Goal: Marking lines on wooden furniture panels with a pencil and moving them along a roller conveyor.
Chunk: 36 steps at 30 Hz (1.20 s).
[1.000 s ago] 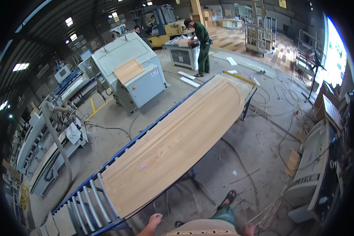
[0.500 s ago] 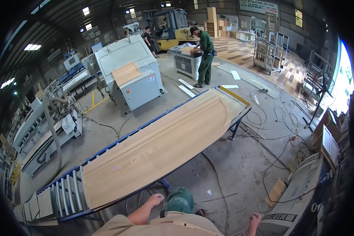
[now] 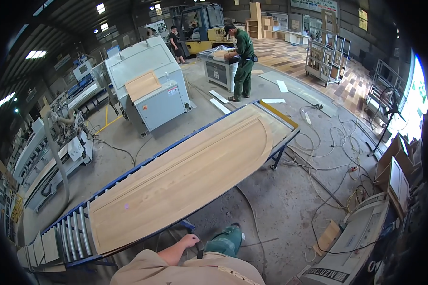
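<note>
My left hand (image 3: 190, 241) hangs beside my body, its fingers loosely curled, and nothing shows in them. It is nearest to the close edge of a long wooden panel (image 3: 185, 185) but does not touch it. The panel has a curved moulding and lies flat on a blue-framed roller conveyor (image 3: 76, 232), covering most of its rollers. A small pink scrap (image 3: 126, 206) rests on the panel near its left end. My right hand is out of view.
Cables (image 3: 328, 190) and hoses trail over the floor at right. A grey machine (image 3: 150, 90) with a small wood panel (image 3: 142, 86) stands beyond the conveyor. A co-worker (image 3: 244, 59) in green bends over a bench. At lower right is a low grey machine (image 3: 347, 247).
My right hand has dropped out of view at the lower right. A green-trousered leg has stepped forward. The surroundings have shifted slightly left in the picture, and the panel still lies on the conveyor.
</note>
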Each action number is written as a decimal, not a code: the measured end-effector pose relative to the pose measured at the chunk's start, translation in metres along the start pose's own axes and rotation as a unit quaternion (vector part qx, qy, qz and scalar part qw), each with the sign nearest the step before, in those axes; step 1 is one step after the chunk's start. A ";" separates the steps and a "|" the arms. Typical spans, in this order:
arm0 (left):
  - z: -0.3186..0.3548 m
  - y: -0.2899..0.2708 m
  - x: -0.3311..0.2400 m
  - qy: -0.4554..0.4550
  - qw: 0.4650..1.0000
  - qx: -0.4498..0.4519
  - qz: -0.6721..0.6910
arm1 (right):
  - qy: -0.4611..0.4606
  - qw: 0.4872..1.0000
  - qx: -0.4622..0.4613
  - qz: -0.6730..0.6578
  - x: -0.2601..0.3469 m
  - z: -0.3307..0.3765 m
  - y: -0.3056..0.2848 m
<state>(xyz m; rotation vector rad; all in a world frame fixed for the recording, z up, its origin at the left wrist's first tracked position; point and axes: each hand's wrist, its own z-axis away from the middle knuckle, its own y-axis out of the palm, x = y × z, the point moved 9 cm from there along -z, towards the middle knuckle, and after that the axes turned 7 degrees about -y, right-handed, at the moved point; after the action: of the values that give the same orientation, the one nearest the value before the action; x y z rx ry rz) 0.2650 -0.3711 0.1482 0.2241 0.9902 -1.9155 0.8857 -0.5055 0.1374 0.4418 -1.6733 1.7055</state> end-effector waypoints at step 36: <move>-0.263 -0.059 -0.948 0.368 0.847 0.220 0.315 | -0.208 0.893 0.110 -0.384 0.501 -0.844 -0.143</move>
<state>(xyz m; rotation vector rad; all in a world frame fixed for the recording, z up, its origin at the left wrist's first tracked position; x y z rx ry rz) 0.6730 0.4536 0.5007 1.4559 0.7669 -1.3919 0.8224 0.4200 0.4881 1.4477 -1.2872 1.2313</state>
